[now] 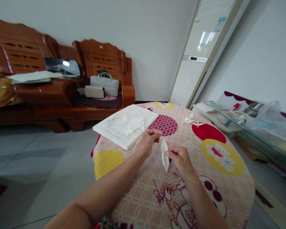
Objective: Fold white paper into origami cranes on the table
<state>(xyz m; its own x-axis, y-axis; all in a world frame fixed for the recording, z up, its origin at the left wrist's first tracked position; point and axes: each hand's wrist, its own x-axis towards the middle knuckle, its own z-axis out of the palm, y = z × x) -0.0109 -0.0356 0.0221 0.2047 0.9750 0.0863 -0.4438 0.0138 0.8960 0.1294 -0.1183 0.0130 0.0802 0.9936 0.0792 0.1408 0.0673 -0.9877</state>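
Between the thumb and fingers of my right hand (180,157) is a narrow, diamond-shaped piece of folded white paper (165,155), held over the table and pointed at its lower end. My left hand (151,140) is closed in a pinch close to the paper's upper tip; whether it grips that tip or something small, I cannot make out. Left of it lies a stack of printed sheets (109,130) with loose white paper pieces (132,123) on top. Farther back on the right sit white folded-paper figures (188,119), which look like cranes.
A patterned cloth (138,187) covers the round table. Carved wooden seats (102,57) stand behind to the left, one bearing a grey bag (105,85). A tall white cabinet-like unit (193,47) is at the back. At right, a glass shelf (250,133) holds papers and plastic bags.
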